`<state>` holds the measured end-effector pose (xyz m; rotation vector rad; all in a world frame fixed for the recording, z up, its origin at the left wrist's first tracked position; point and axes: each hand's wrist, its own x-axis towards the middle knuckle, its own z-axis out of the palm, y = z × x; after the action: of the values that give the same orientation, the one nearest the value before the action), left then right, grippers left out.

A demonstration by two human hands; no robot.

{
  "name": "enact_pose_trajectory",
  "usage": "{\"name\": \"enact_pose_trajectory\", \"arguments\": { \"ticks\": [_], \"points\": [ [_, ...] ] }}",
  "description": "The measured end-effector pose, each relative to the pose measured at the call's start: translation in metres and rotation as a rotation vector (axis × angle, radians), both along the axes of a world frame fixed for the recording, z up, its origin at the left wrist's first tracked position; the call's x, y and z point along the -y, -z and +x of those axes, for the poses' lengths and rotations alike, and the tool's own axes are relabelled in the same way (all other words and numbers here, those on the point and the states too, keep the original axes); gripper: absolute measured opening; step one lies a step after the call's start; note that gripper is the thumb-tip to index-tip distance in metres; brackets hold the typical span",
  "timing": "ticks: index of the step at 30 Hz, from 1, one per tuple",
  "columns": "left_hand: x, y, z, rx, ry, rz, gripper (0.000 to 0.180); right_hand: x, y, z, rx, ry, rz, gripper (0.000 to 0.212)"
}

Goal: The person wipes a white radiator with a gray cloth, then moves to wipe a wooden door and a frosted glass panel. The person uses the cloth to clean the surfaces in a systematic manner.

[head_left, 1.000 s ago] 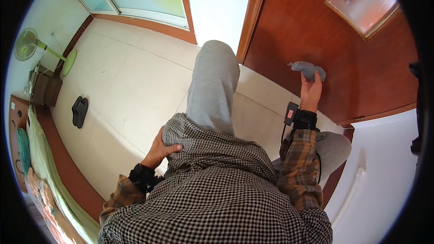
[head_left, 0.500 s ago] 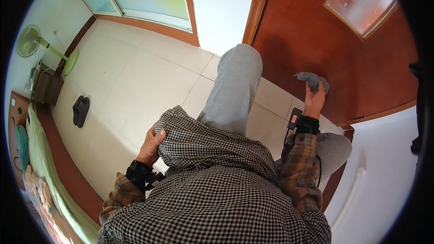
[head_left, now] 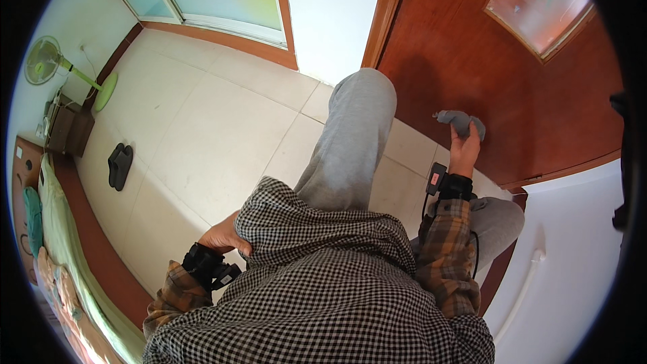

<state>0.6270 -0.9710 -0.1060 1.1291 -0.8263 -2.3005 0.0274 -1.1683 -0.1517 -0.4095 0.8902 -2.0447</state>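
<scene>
My right hand [head_left: 464, 149] is reached out in front of the red-brown door [head_left: 431, 34], its fingers closed on a bunched grey cloth [head_left: 459, 120]. Whether the cloth touches the door cannot be told. On the other side, my left hand [head_left: 226, 236] grips the edge of the black-and-white checked apron [head_left: 296, 219] that covers my front, the thumb on top of the fabric. The rest of those fingers are hidden under the cloth folds. Between my arms a grey-trousered leg [head_left: 357, 128] is raised forward, its knee close to the door frame.
A glass pane [head_left: 539, 7] is set in the door. At the left, a bed [head_left: 60, 209] runs along the edge, with black slippers [head_left: 120, 166] on the tiled floor [head_left: 182, 121]. Farther off stand a brown cabinet [head_left: 71, 128] and a green fan [head_left: 104, 91]. A white pipe [head_left: 522, 296] lines the right wall.
My left hand has shifted lower with the apron edge, which now droops more. The right hand and grey cloth have moved slightly left. The raised knee has shifted a little to the right.
</scene>
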Motion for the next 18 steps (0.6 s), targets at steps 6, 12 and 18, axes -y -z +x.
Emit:
{"name": "enact_pose_trajectory", "arguments": {
  "ticks": [6,12,18],
  "points": [
    [-0.023,0.01,0.005,0.001,0.071,0.139,0.09,0.005,0.007,-0.003,0.01,0.077,0.041,0.026],
    [0.019,-0.005,-0.014,0.221,-0.193,-0.044,0.119,0.005,0.01,-0.004,-0.017,0.06,0.053,0.029],
    [0.071,-0.023,-0.037,0.7,-0.015,-0.984,0.09,0.004,0.005,0.0,0.012,0.078,0.056,0.029]
  ]
}}
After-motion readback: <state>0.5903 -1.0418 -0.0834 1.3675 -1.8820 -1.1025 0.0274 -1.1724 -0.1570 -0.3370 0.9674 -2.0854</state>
